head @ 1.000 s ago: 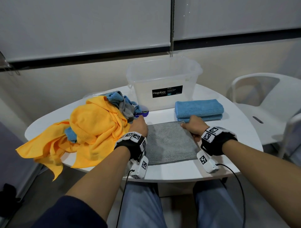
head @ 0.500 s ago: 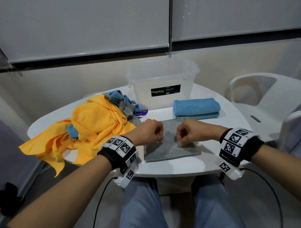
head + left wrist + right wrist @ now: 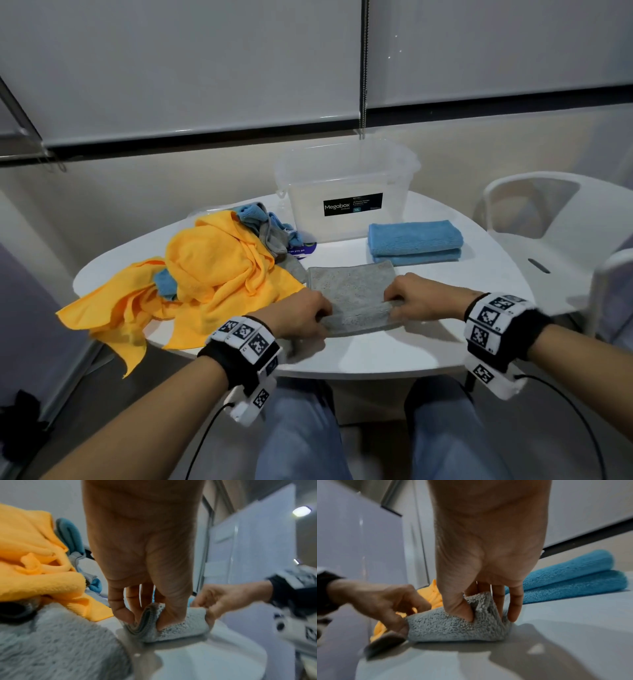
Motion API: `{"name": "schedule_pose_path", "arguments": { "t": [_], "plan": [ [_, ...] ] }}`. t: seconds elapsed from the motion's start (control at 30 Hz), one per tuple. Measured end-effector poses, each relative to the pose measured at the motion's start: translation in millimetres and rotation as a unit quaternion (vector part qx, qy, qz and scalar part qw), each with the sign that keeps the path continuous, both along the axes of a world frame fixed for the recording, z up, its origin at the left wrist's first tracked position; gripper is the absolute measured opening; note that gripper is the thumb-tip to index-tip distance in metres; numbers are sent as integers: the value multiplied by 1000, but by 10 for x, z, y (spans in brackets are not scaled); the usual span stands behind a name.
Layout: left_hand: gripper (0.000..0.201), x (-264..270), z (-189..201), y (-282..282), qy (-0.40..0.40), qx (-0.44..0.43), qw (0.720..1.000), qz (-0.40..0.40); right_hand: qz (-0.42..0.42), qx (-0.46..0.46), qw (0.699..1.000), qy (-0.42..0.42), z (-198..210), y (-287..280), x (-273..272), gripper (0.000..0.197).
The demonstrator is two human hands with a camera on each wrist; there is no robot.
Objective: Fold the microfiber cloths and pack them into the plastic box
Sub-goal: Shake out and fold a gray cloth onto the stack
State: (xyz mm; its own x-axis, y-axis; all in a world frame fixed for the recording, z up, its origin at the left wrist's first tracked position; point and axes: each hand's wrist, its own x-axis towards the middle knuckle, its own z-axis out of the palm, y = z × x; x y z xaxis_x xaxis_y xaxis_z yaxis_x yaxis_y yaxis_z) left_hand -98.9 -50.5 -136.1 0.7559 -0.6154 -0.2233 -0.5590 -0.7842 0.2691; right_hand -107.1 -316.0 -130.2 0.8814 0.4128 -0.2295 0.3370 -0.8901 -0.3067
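Observation:
A grey microfiber cloth lies folded on the white table in front of me. My left hand pinches its near left corner between thumb and fingers. My right hand pinches the near right corner the same way. A folded blue cloth lies behind, right of centre. The clear plastic box with a black label stands at the back. A heap of yellow, blue and grey cloths lies at the left.
A white chair stands to the right of the table. The yellow cloths hang over the table's left edge. A wall with blinds rises just behind the box. My knees are under the near edge.
The hands carried the far edge of the grey cloth toward me, met above it, then spread apart to the near corners. The cloth now lies doubled over.

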Motion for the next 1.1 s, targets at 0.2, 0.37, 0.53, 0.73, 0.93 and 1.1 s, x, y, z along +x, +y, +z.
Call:
{"name": "schedule_pose_path", "arguments": {
  "t": [0.2,0.37,0.53,0.73,0.93,1.1],
  "plan": [
    [15,161,187,101,49,-192,977,84,-95,159,982,35,131,-182,89,24],
    [10,238,53,22,30,-317,928,193,-116,350,924,99,43,-244,87,32],
    [12,400,-222,-7,26,-343,901,263,-155,386,900,129,-72,-203,161,35],
    [21,519,-348,-67,-18,-311,902,300,-253,399,877,92,-236,-125,359,20],
    [26,575,-370,-146,-48,-270,904,328,-303,354,884,41,-362,-69,473,23],
    [27,631,-389,-204,-63,-246,908,333,-319,282,905,2,-363,-4,524,29]
  ]
}}
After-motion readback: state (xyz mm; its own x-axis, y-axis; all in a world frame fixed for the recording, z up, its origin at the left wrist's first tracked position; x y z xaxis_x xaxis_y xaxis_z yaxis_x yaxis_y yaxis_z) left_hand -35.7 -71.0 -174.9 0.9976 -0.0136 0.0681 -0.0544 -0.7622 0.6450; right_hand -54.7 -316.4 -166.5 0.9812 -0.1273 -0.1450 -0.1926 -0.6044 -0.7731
